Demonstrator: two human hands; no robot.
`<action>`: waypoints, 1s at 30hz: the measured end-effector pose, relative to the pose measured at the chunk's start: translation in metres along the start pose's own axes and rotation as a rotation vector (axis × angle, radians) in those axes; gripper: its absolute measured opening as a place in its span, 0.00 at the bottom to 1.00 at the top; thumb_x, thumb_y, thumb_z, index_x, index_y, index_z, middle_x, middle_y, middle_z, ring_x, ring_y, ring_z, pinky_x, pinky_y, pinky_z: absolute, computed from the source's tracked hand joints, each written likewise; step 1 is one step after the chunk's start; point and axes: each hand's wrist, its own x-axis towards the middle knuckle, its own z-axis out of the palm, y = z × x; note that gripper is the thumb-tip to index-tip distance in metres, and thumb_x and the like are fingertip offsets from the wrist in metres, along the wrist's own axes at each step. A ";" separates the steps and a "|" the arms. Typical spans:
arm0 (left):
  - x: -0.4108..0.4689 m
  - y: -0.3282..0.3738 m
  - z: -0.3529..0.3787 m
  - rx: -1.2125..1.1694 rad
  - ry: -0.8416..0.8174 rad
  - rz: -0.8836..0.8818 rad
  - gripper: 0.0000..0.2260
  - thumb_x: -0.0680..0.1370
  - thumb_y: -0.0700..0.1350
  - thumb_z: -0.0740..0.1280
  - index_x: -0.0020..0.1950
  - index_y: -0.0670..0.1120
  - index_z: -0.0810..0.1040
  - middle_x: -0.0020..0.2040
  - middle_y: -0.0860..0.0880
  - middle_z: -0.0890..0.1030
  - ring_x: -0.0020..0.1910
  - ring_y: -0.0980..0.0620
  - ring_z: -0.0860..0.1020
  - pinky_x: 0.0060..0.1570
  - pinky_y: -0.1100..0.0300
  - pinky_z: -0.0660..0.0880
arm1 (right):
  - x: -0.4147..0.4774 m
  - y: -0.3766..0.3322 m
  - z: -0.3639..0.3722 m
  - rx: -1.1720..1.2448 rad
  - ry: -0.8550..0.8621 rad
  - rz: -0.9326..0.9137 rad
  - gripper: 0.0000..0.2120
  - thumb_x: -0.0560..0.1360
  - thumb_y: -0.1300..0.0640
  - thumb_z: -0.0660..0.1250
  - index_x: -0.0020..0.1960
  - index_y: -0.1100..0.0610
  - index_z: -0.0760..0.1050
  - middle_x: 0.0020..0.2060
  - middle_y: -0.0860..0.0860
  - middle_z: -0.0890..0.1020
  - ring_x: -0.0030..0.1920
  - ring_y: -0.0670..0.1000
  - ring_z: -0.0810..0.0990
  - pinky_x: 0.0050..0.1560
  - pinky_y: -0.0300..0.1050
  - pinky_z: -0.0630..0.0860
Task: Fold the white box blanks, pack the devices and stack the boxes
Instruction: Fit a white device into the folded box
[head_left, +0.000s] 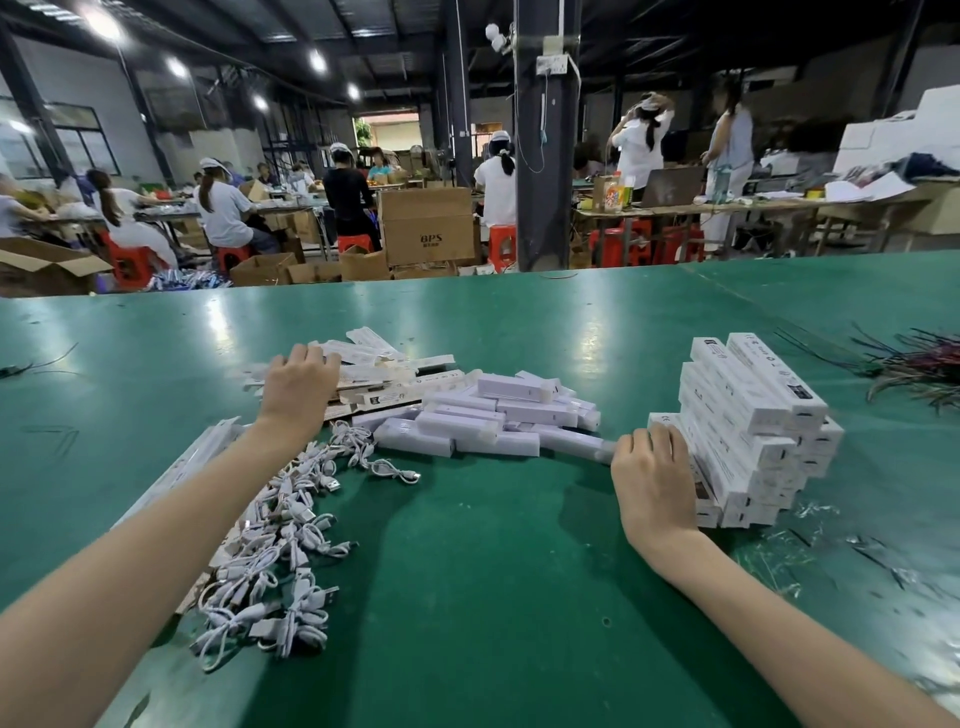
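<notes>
A loose heap of flat white box blanks (374, 364) lies at centre left on the green table (493, 571). My left hand (298, 384) rests palm down on that heap, its fingers curled over the blanks. Beside the heap lies a pile of white devices (488, 415). To the right stands a stack of packed white boxes (753, 431). My right hand (654, 478) presses against the stack's left side, fingers on a box low in the stack. Whether it grips that box I cannot tell.
A pile of coiled white USB cables (280, 540) lies under my left forearm. More flat white blanks (182, 467) sit at its left. Dark thin strips (914, 369) and clear wrapper scraps (810, 551) litter the right. Seated workers and cardboard cartons fill the hall behind.
</notes>
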 end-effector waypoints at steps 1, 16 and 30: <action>-0.001 0.003 -0.010 -0.073 0.071 -0.035 0.12 0.74 0.27 0.62 0.55 0.37 0.77 0.49 0.39 0.80 0.48 0.41 0.78 0.53 0.49 0.75 | 0.000 -0.001 -0.001 0.005 0.016 0.018 0.13 0.76 0.66 0.61 0.60 0.61 0.73 0.54 0.57 0.76 0.58 0.58 0.71 0.67 0.51 0.66; -0.107 0.142 -0.098 -0.856 0.431 0.274 0.12 0.77 0.33 0.61 0.58 0.32 0.76 0.56 0.33 0.76 0.54 0.38 0.78 0.55 0.44 0.77 | -0.038 -0.016 -0.043 0.976 0.557 -0.504 0.25 0.73 0.55 0.60 0.65 0.68 0.66 0.60 0.60 0.72 0.56 0.58 0.72 0.55 0.52 0.74; -0.117 0.140 -0.085 -1.055 0.232 0.380 0.14 0.75 0.36 0.68 0.60 0.34 0.75 0.54 0.39 0.79 0.49 0.39 0.80 0.46 0.50 0.77 | -0.050 -0.022 -0.055 1.369 0.512 -0.575 0.09 0.76 0.60 0.69 0.56 0.57 0.75 0.51 0.50 0.78 0.52 0.50 0.77 0.53 0.46 0.75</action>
